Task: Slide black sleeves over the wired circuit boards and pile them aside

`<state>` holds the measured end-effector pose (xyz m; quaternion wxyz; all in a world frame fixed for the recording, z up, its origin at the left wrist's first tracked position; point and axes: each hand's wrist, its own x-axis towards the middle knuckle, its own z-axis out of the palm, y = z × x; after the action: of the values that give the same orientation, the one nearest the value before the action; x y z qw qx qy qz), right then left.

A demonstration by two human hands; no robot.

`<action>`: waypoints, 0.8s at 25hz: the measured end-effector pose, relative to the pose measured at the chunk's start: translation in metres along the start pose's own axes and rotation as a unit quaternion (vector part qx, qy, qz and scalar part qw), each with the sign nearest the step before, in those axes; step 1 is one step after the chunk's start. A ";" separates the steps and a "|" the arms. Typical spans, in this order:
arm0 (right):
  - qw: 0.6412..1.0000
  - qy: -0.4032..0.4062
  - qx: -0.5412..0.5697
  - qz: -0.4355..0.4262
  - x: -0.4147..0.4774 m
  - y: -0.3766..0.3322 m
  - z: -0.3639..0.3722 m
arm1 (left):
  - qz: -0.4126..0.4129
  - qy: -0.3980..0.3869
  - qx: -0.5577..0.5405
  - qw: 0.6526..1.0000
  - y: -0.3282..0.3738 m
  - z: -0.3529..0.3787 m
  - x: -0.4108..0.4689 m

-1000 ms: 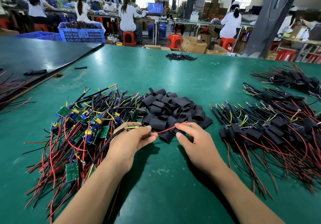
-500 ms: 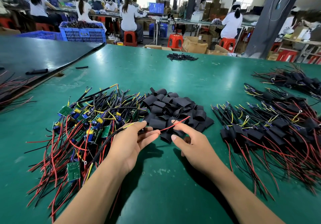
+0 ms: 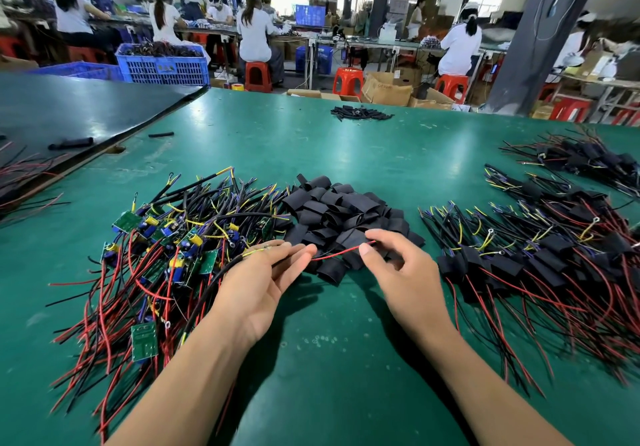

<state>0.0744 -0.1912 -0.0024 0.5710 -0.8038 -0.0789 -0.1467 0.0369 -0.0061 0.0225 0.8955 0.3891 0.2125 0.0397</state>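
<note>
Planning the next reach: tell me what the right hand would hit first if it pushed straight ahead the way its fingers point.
The right hand points up and left, pinching a red wire. Straight on, it would probably meet the pile of loose black sleeves first, though depth is hard to judge.

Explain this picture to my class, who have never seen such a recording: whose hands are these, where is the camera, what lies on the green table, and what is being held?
The camera sits on a worker's head, looking down at their own bare hands. The left hand and right hand pinch one thin red wire between them. On the green table, unsleeved circuit boards with wires are heaped on the left, loose black sleeves lie in the middle, and finished, sleeved boards are piled on the right. Other workers sit at benches behind.
</note>
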 end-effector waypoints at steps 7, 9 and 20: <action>0.976 -0.129 0.165 0.060 -0.002 -0.006 -0.005 | 0.007 -0.007 0.086 0.996 -0.003 0.001 -0.005; 0.969 -0.154 0.184 0.058 -0.001 -0.007 -0.003 | 0.007 -0.030 0.110 0.993 -0.003 0.002 -0.008; 0.957 -0.221 0.168 0.078 -0.005 -0.003 -0.002 | 0.034 -0.094 0.200 0.975 -0.006 0.004 -0.012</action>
<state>0.0685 -0.1915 -0.0009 0.6758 -0.7122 -0.1642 0.0949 0.0270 -0.0156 0.0249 0.8139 0.5689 0.1172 -0.0102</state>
